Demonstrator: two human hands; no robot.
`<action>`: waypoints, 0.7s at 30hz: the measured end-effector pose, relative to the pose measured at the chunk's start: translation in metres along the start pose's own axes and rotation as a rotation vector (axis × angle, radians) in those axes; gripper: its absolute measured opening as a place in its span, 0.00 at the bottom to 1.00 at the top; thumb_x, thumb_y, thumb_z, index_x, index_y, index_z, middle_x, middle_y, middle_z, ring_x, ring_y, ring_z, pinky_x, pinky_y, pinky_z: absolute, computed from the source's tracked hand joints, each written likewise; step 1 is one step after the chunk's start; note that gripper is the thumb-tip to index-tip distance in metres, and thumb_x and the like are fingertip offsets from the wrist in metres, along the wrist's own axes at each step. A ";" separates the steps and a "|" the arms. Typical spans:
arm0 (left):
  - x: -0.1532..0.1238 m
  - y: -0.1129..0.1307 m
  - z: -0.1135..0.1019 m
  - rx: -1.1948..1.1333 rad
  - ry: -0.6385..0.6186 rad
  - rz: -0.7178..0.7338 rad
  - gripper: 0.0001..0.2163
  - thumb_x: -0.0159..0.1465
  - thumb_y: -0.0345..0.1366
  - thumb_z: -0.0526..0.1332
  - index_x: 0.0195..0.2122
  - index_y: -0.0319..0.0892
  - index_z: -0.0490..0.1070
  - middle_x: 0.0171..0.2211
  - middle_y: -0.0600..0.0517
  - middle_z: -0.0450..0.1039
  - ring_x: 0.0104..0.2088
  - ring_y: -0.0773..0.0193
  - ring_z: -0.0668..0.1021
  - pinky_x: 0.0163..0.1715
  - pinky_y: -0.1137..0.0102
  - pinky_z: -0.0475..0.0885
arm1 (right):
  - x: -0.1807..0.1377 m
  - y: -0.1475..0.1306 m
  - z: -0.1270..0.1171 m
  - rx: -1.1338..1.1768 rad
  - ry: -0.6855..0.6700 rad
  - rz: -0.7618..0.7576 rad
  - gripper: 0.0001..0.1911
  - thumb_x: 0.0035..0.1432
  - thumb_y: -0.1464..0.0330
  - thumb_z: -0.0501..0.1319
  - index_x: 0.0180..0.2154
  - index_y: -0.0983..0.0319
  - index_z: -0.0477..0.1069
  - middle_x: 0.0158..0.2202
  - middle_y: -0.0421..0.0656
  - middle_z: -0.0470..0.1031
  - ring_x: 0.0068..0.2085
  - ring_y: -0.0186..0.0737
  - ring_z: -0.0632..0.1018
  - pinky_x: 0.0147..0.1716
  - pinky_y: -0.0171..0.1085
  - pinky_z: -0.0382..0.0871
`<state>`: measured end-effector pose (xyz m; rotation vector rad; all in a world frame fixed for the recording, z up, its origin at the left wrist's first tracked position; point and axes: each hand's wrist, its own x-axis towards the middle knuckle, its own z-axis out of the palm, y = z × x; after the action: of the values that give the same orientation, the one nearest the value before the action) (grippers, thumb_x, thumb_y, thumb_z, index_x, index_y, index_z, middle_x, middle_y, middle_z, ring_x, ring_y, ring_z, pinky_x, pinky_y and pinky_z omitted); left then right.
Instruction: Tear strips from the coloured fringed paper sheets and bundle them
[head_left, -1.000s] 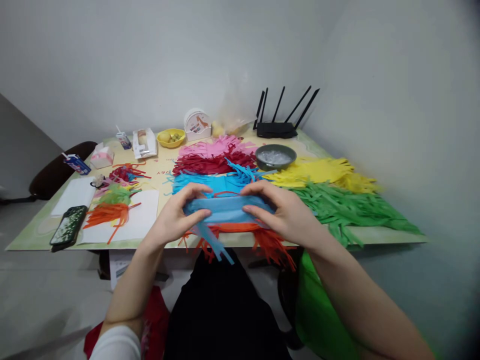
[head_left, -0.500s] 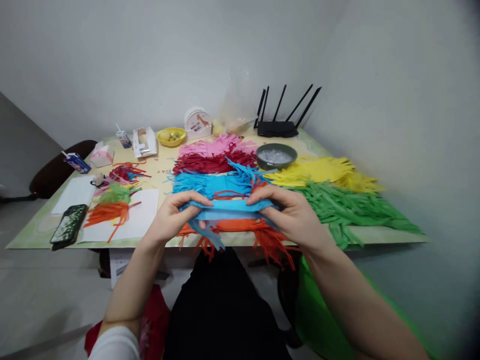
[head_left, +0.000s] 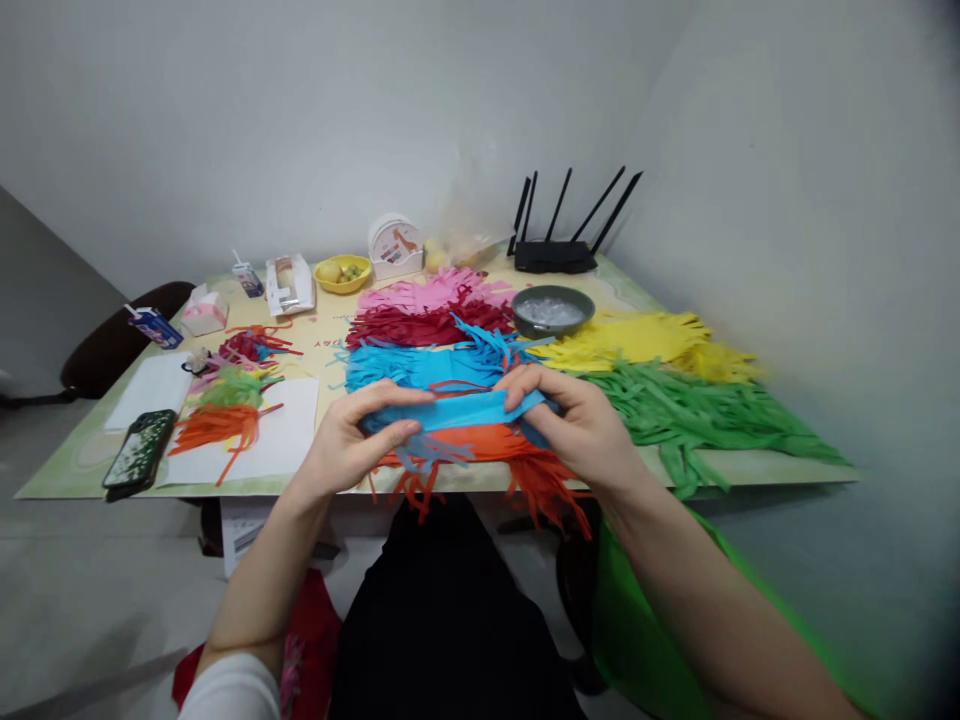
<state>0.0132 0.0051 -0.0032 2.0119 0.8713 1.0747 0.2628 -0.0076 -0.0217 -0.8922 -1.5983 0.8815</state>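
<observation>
Between my two hands a blue fringed strip of tissue paper [head_left: 469,410] is stretched level, just over the table's near edge. My left hand [head_left: 356,430] pinches its left end between thumb and fingers, and loose fringe dangles beneath. The right end is gripped by my right hand [head_left: 570,420], with the fingers curled over it. Right under the strip lies orange fringed paper [head_left: 480,445], its ends hanging past the table edge. Just beyond lies more blue fringed paper [head_left: 405,368].
Dark red [head_left: 427,325], pink [head_left: 427,292], yellow [head_left: 637,340] and green [head_left: 697,425] fringed paper lie about. A grey bowl [head_left: 553,327] and a black router [head_left: 555,257] stand behind. At left are a phone [head_left: 140,450], small fringed bundles [head_left: 217,425] and drink cartons [head_left: 154,327].
The blue strip has turned from folded and flat to slightly tilted, its right end higher. My left fingers have straightened along it, and the right hand has shifted its hold.
</observation>
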 end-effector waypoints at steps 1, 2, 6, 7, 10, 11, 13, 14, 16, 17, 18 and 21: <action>0.000 0.001 0.000 0.023 -0.011 -0.024 0.16 0.60 0.39 0.66 0.49 0.43 0.75 0.39 0.47 0.77 0.38 0.62 0.77 0.41 0.69 0.73 | 0.000 0.000 0.000 -0.001 -0.002 0.003 0.05 0.58 0.70 0.59 0.28 0.60 0.69 0.31 0.41 0.73 0.29 0.35 0.73 0.28 0.33 0.69; 0.001 0.001 0.000 0.046 -0.034 -0.040 0.21 0.59 0.39 0.67 0.54 0.44 0.72 0.41 0.47 0.77 0.39 0.61 0.77 0.42 0.69 0.73 | 0.000 0.000 0.000 -0.001 -0.003 0.006 0.05 0.57 0.70 0.59 0.28 0.60 0.69 0.30 0.41 0.72 0.29 0.35 0.73 0.28 0.33 0.69; 0.001 0.003 -0.001 0.093 -0.162 -0.001 0.24 0.58 0.39 0.68 0.56 0.45 0.69 0.50 0.45 0.75 0.47 0.58 0.77 0.47 0.67 0.72 | 0.001 -0.001 0.001 0.033 -0.011 0.030 0.04 0.56 0.71 0.59 0.28 0.60 0.69 0.30 0.41 0.72 0.28 0.34 0.73 0.27 0.33 0.69; 0.001 0.003 -0.001 0.095 -0.177 0.006 0.21 0.60 0.39 0.66 0.55 0.45 0.71 0.50 0.45 0.75 0.47 0.58 0.77 0.47 0.67 0.72 | 0.001 -0.001 0.001 0.051 -0.015 0.039 0.04 0.56 0.71 0.59 0.28 0.60 0.69 0.30 0.40 0.72 0.27 0.33 0.73 0.27 0.33 0.69; 0.001 0.004 -0.003 0.081 -0.179 -0.005 0.13 0.63 0.36 0.63 0.48 0.43 0.75 0.45 0.46 0.77 0.42 0.61 0.78 0.43 0.70 0.72 | -0.001 0.000 0.000 0.112 -0.022 0.061 0.03 0.56 0.70 0.60 0.29 0.60 0.70 0.30 0.40 0.72 0.25 0.31 0.72 0.25 0.32 0.68; 0.001 0.005 -0.003 0.072 -0.177 -0.008 0.10 0.63 0.36 0.62 0.45 0.42 0.76 0.42 0.47 0.78 0.40 0.62 0.79 0.41 0.71 0.72 | -0.001 0.001 0.000 0.127 -0.026 0.067 0.03 0.56 0.70 0.61 0.29 0.60 0.70 0.30 0.40 0.72 0.25 0.31 0.72 0.25 0.32 0.68; 0.002 0.007 -0.003 0.057 -0.179 0.002 0.06 0.63 0.34 0.62 0.39 0.41 0.77 0.36 0.48 0.78 0.36 0.64 0.78 0.39 0.71 0.72 | -0.002 0.003 -0.001 0.152 -0.035 0.075 0.05 0.57 0.68 0.61 0.29 0.61 0.70 0.30 0.40 0.71 0.25 0.31 0.72 0.25 0.32 0.68; 0.003 0.008 -0.004 0.051 -0.182 0.010 0.05 0.63 0.33 0.62 0.37 0.40 0.77 0.34 0.48 0.77 0.35 0.64 0.78 0.39 0.71 0.71 | -0.002 0.005 -0.001 0.164 -0.037 0.076 0.05 0.57 0.67 0.62 0.29 0.61 0.70 0.29 0.40 0.71 0.25 0.31 0.72 0.24 0.31 0.68; 0.004 0.010 -0.004 0.039 -0.189 0.025 0.05 0.62 0.33 0.62 0.35 0.40 0.78 0.31 0.49 0.76 0.34 0.64 0.77 0.37 0.71 0.71 | -0.001 0.007 -0.001 0.176 -0.036 0.074 0.07 0.57 0.66 0.61 0.28 0.61 0.70 0.29 0.40 0.70 0.25 0.31 0.71 0.24 0.31 0.67; 0.005 0.010 -0.005 0.035 -0.193 0.032 0.05 0.62 0.33 0.62 0.35 0.40 0.78 0.31 0.49 0.76 0.33 0.65 0.77 0.36 0.71 0.71 | 0.000 0.008 -0.002 0.168 -0.036 0.070 0.08 0.57 0.66 0.61 0.28 0.61 0.70 0.29 0.40 0.70 0.25 0.32 0.71 0.25 0.32 0.67; 0.006 0.011 -0.005 0.033 -0.196 0.036 0.05 0.61 0.33 0.63 0.36 0.40 0.79 0.31 0.49 0.75 0.33 0.64 0.76 0.36 0.71 0.70 | 0.000 0.008 -0.002 0.157 -0.038 0.060 0.08 0.57 0.65 0.61 0.27 0.61 0.70 0.29 0.41 0.71 0.26 0.32 0.71 0.25 0.32 0.67; 0.007 0.010 -0.007 0.030 -0.232 0.033 0.06 0.61 0.35 0.64 0.35 0.41 0.80 0.31 0.48 0.76 0.33 0.64 0.76 0.35 0.71 0.70 | 0.002 0.005 -0.003 0.092 -0.083 0.003 0.11 0.59 0.63 0.58 0.27 0.61 0.71 0.30 0.42 0.72 0.30 0.37 0.73 0.29 0.35 0.69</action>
<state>0.0129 0.0072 0.0111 2.1313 0.7378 0.8287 0.2659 -0.0036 -0.0250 -0.8028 -1.6142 0.9976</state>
